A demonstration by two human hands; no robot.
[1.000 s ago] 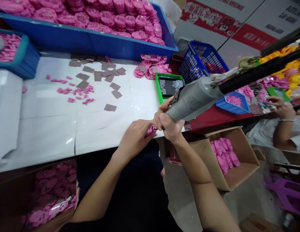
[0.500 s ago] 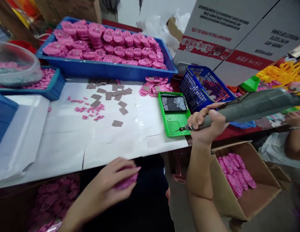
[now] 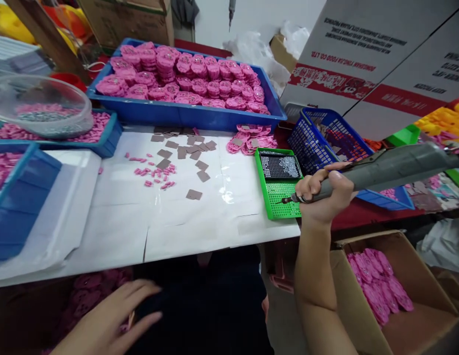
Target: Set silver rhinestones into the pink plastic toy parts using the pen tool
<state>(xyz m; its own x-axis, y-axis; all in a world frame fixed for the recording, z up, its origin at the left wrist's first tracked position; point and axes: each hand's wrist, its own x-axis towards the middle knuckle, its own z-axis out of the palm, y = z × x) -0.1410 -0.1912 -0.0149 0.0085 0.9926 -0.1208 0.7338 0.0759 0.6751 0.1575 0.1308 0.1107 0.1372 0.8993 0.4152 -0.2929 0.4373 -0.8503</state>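
Observation:
My right hand is closed around a grey powered screwdriver, its tip pointing left over the green tray of small screws. My left hand is low at the bottom left, below the table edge, fingers stretched out over a bag of pink plastic parts; nothing shows in it. On the white table sheet lie brown square pads and small pink bits.
A big blue bin of stacked pink parts sits at the back, smaller blue bins and a clear bowl at left. A blue basket stands right of the green tray. A cardboard box of pink parts is on the floor at right.
My left hand carried a pink part from the table edge down to the bag at lower left and now shows empty. My right hand swung the screwdriver right, away from the table edge.

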